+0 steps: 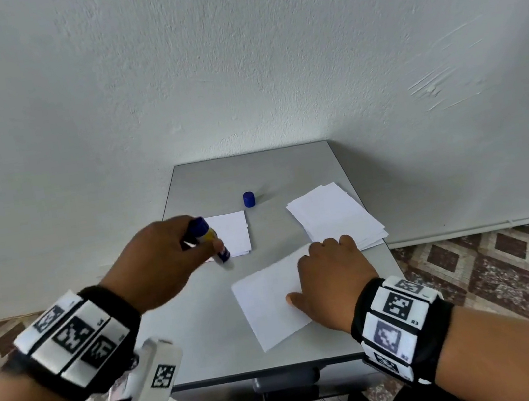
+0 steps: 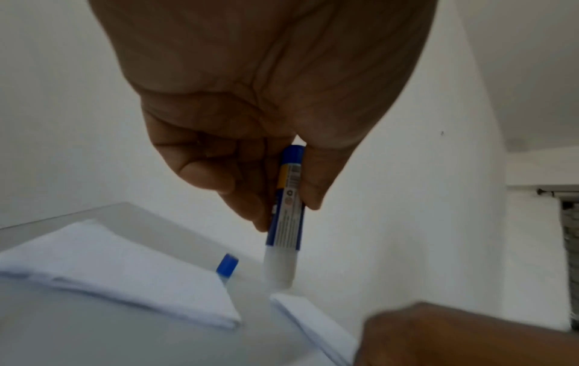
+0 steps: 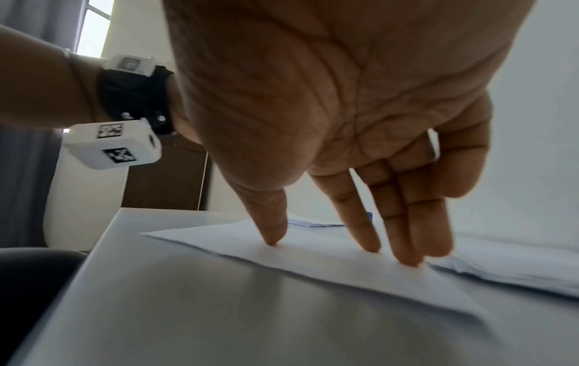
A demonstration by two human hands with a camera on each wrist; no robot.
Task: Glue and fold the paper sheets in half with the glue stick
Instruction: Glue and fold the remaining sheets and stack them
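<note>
With the right hand [image 1: 333, 284] flat on the sheet [image 1: 269, 307] at the table's [image 1: 252, 174] five o'clock, the left hand [image 1: 158, 262] gripping the uncapped glue stick [image 1: 210, 240] could smear glue off-edge.

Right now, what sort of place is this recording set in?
Probably a room in a home, not a workshop: a small grey table pushed against a plain white wall, patterned floor tiles, and a window with curtains in the right wrist view.

Head view high, facing down at table [image 1: 252, 174], wrist views low, close under palms, sharing paper [image 3: 313, 260].
</note>
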